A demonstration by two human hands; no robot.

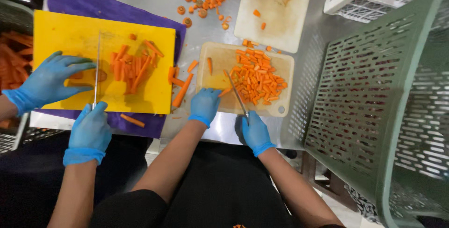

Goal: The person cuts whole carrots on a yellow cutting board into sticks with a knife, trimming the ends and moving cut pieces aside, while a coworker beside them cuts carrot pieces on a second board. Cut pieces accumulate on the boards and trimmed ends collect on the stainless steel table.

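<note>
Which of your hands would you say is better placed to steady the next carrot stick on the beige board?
Probably the left hand: it rests at the beige board's near edge beside loose carrot sticks, while the right hand grips the knife.

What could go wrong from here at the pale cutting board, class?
1. The knife in the right hand works close to the left hand steadying a carrot piece; a slip could cut the glove.
2. The cut carrot pile crowds the pale cutting board; pieces may spill off.

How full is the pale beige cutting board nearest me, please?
Partly full: the beige board holds orange carrot sticks across its right half; left mostly bare.
</note>
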